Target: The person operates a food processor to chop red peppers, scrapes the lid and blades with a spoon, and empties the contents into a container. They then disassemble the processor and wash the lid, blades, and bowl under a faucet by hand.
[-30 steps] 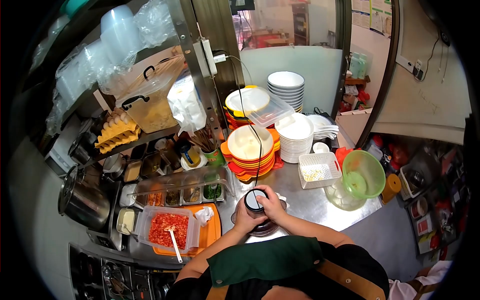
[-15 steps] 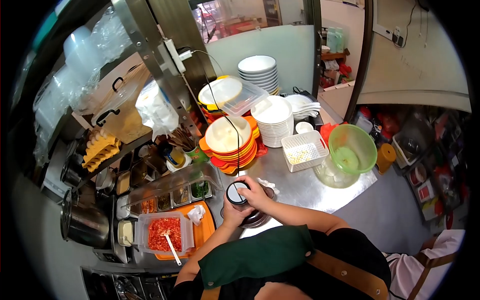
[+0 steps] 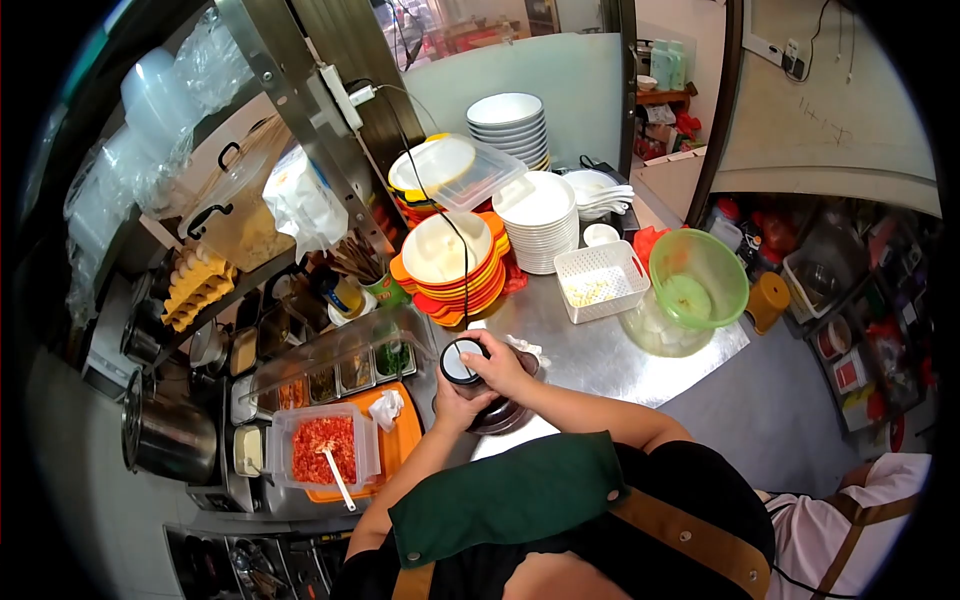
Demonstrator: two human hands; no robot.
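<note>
Both hands are on an electric food chopper's round motor head [image 3: 459, 364], which has a pale top and a black rim; a dark cord runs up from it. My left hand [image 3: 460, 405] curls round its lower side. My right hand [image 3: 502, 370] grips it from the right, with the thumb side near the top. Under the hands sits a dark, rounded bowl [image 3: 505, 416], mostly hidden by them and by my right forearm. Behind it lies a crumpled white cloth or tissue [image 3: 527, 349].
Stacked orange-rimmed bowls [image 3: 450, 250], white plates [image 3: 536, 215] and a white basket [image 3: 602, 285] stand behind. A green basin [image 3: 700, 280] is at right. To the left, a tub of red chopped food [image 3: 323, 450] sits on an orange tray [image 3: 402, 440]. Another person's pale clothing [image 3: 850, 545] shows lower right.
The camera view has shifted slightly, so the counter's things sit a little higher and further left. Both hands keep their hold on the chopper's motor head.
</note>
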